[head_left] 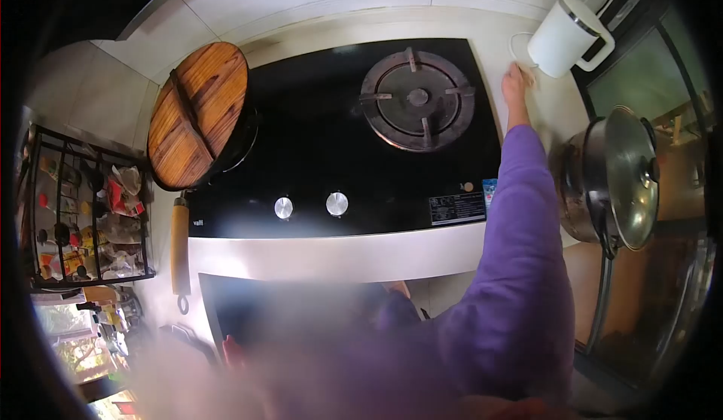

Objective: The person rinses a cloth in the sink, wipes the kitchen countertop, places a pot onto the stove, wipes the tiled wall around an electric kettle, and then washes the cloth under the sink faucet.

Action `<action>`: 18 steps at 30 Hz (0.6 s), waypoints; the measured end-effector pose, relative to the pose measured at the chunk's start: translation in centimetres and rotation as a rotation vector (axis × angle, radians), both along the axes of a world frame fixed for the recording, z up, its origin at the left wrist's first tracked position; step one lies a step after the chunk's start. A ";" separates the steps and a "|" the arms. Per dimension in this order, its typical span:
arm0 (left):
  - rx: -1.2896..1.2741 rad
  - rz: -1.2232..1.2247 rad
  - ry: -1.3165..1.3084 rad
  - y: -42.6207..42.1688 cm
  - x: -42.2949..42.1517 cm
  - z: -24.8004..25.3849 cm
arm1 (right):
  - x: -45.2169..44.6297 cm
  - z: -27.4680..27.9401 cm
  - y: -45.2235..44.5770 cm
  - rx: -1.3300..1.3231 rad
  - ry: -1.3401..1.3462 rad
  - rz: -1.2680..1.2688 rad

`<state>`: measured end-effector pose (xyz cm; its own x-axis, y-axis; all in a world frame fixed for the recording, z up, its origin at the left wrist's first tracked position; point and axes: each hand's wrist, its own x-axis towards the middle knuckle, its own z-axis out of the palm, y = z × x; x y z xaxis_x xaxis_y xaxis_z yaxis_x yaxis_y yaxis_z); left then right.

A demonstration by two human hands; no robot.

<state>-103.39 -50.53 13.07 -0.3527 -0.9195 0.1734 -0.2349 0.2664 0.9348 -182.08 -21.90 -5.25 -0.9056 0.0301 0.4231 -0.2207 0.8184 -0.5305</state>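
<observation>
The purple sleeve (520, 216) led to the right hand (514, 86), its grip half curled, any hold impossible to tell, near the white kettle (565, 36) on the table (482, 34), the cord (512, 44) seemingly needing careful handling

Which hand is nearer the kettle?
Right. The right hand is close beside the base of the kettle, on the stove side. The left hand can't be made out clearly; no second hand shows near the kettle.

Bright glare at lower left, curved fisheye edges, dark corners, hazy lower centre
</observation>
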 end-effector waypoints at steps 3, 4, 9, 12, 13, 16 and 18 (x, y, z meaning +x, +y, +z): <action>0.116 -0.078 -0.015 -4.7 7.5 -7.1 | -0.9 1.7 -4.0 -0.257 -0.128 0.291; 0.167 -0.111 0.000 -5.7 8.6 -8.3 | -0.3 1.6 -4.4 -0.257 -0.137 0.283; 0.171 -0.173 -0.018 -4.0 3.6 -7.1 | 6.1 0.7 -0.8 -0.276 -0.138 0.591; 0.174 -0.211 0.038 -3.5 1.1 -5.7 | 14.4 0.2 3.5 -0.177 -0.011 0.591; 0.168 -0.217 0.072 -3.6 0.9 -5.4 | 17.7 0.3 4.7 -0.161 0.043 0.595; 0.190 -0.233 0.165 -2.4 -0.8 -3.2 | 30.0 4.3 7.5 0.045 0.073 0.458; 0.205 -0.278 0.232 -2.5 -0.6 -2.3 | 38.1 5.8 10.6 0.138 0.044 0.392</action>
<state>-103.94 -53.01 10.77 -0.5656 -0.8185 0.1009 0.0428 0.0931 0.9947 -144.01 -11.31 0.57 -0.8180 -0.3734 0.4376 -0.5500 0.7305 -0.4049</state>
